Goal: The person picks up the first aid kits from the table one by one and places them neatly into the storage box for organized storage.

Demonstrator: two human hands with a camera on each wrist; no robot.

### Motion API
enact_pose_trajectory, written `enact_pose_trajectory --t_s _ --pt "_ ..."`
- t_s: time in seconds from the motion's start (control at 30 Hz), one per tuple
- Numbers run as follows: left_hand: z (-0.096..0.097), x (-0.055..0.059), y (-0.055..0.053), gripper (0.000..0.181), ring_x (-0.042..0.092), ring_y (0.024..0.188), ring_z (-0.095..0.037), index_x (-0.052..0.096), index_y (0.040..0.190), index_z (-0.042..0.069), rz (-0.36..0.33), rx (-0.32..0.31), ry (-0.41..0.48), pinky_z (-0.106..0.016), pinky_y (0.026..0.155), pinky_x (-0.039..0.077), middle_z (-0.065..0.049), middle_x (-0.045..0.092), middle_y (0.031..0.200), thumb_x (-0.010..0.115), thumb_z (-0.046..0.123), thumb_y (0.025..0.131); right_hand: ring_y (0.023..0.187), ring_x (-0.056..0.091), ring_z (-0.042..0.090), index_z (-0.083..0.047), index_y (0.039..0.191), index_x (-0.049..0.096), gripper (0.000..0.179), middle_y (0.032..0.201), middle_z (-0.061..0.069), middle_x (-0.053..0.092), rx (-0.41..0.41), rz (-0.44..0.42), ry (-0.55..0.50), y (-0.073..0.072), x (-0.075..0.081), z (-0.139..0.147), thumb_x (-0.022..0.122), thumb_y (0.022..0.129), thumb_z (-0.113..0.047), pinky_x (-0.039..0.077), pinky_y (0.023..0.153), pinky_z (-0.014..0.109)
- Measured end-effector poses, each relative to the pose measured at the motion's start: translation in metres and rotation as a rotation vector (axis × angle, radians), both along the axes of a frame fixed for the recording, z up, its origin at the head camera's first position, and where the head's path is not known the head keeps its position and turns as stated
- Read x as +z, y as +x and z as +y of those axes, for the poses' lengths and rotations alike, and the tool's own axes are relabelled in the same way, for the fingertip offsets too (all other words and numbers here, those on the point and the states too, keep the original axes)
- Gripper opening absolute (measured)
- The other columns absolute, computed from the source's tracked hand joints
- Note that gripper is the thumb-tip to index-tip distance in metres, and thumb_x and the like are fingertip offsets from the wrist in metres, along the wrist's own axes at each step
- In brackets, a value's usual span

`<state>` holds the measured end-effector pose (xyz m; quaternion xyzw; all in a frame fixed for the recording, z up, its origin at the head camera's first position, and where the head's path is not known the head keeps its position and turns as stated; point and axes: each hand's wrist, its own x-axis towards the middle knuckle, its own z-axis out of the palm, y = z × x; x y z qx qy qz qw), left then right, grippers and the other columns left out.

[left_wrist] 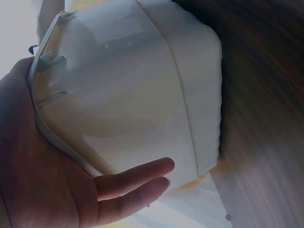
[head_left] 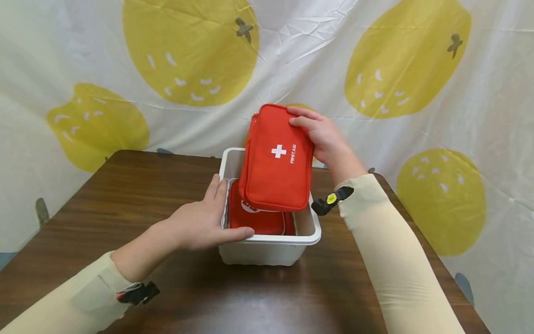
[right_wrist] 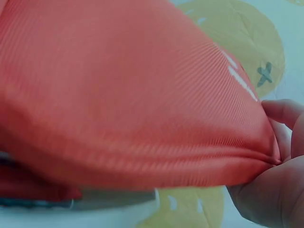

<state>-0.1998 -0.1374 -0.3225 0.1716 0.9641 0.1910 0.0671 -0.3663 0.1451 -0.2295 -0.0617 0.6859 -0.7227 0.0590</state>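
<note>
Tilted over a white plastic bin [head_left: 267,239] is a red first aid bag [head_left: 275,185] with a white cross and "FIRST AID" lettering. My right hand [head_left: 327,139] grips its upper right corner; in the right wrist view the fingers [right_wrist: 285,111] and thumb pinch the red fabric. Below it, inside the bin, lies another red pouch [head_left: 267,225] with a white print, partly hidden by the bag. My left hand [head_left: 200,222] rests against the bin's near left corner, thumb along the front rim. In the left wrist view, two straight fingers [left_wrist: 137,178] lie along the outer wall.
The bin stands on a dark brown wooden table [head_left: 167,287]. Behind the table hangs a white curtain [head_left: 292,60] printed with large yellow lemons. Each wrist wears a small black camera, the right one [head_left: 331,200] close to the bin's right rim.
</note>
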Motion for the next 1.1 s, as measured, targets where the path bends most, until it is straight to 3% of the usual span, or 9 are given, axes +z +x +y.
enact_pose_trajectory --t_s 0.13,0.3,0.5,0.8,1.0,1.1 --pt "0.0 0.0 0.0 0.139 0.079 0.108 -0.039 0.004 0.175 -0.001 -0.004 -0.001 -0.006 -0.052 0.088 0.063 -0.025 -0.006 0.184 0.055 0.094 0.087 0.096 0.074 0.017 -0.025 0.14 0.078 0.037 0.13 0.002 0.073 -0.009 -0.02 0.002 -0.005 -0.005 -0.011 0.073 0.104 -0.015 0.065 0.083 0.029" --pt "0.0 -0.001 0.0 0.138 0.078 0.11 -0.038 0.005 0.175 -0.001 -0.009 -0.001 -0.005 -0.054 0.092 0.062 -0.024 -0.005 0.184 0.055 0.094 0.087 0.105 0.071 0.016 -0.023 0.141 0.077 0.039 0.14 -0.002 0.07 -0.01 -0.061 0.024 -0.007 -0.013 -0.025 0.07 0.104 -0.014 0.063 0.085 0.026" --pt "0.0 -0.001 0.0 0.141 0.079 0.104 -0.035 0.002 0.175 0.0 -0.006 -0.002 -0.003 -0.053 0.089 0.062 -0.024 -0.006 0.184 0.055 0.096 0.086 0.107 0.069 0.016 -0.025 0.145 0.075 0.042 0.148 -0.004 0.068 -0.006 -0.143 0.068 -0.006 -0.028 -0.034 0.069 0.104 -0.016 0.06 0.086 0.027" --pt "0.001 0.001 0.0 0.14 0.079 0.102 -0.036 0.003 0.175 -0.001 -0.003 0.001 -0.002 -0.053 0.089 0.062 -0.026 -0.005 0.184 0.056 0.094 0.087 0.091 0.071 0.014 -0.026 0.142 0.077 0.039 0.126 -0.002 0.073 0.013 -0.218 0.115 -0.004 -0.043 -0.036 0.071 0.103 -0.02 0.061 0.077 0.028" --pt "0.002 0.0 0.0 0.141 0.078 0.101 -0.033 0.003 0.176 0.0 -0.012 0.012 -0.008 -0.051 0.087 0.062 -0.024 -0.005 0.184 0.056 0.095 0.086 0.09 0.072 0.016 -0.026 0.139 0.079 0.037 0.123 -0.002 0.072 0.033 -0.241 0.172 -0.001 -0.047 -0.036 0.072 0.103 -0.02 0.063 0.078 0.03" --pt "0.003 0.0 0.001 0.14 0.078 0.103 -0.034 0.003 0.176 0.0 -0.013 0.011 -0.01 -0.051 0.088 0.062 -0.024 -0.005 0.184 0.056 0.095 0.086 0.092 0.071 0.017 -0.023 0.143 0.076 0.04 0.129 0.002 0.071 0.066 -0.215 0.242 -0.001 -0.049 -0.037 0.069 0.104 -0.018 0.062 0.079 0.028"
